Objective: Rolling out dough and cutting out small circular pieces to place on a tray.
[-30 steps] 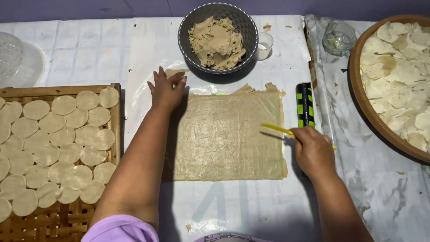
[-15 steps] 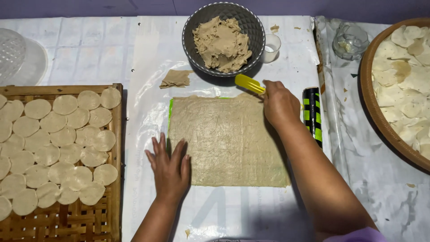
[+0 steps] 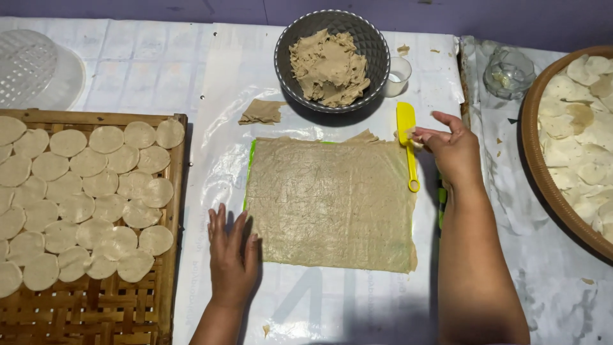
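A thin rectangular sheet of beige dough (image 3: 332,198) lies flat on a green mat (image 3: 250,156) in the middle of the white plastic-covered table. My left hand (image 3: 233,255) rests palm down, fingers spread, at the sheet's lower left edge. My right hand (image 3: 452,148) hovers at the sheet's upper right corner. Its fingertips touch the blade of a yellow spatula (image 3: 407,147), which lies on the table along the sheet's right edge. Behind the sheet stands a grey bowl (image 3: 285,48) holding torn beige dough (image 3: 329,64).
A dough scrap (image 3: 262,112) lies left of the bowl, a small white cup (image 3: 397,75) to its right. A square bamboo tray (image 3: 177,211) of dough rounds (image 3: 96,191) fills the left. A round woven tray (image 3: 535,169) with rounds, a glass dish (image 3: 507,71) and a clear cover (image 3: 25,64) sit around.
My right hand has moved from the sheet's top edge to its right corner, and the yellow spatula now lies on the table. My left hand stays at the lower left edge.
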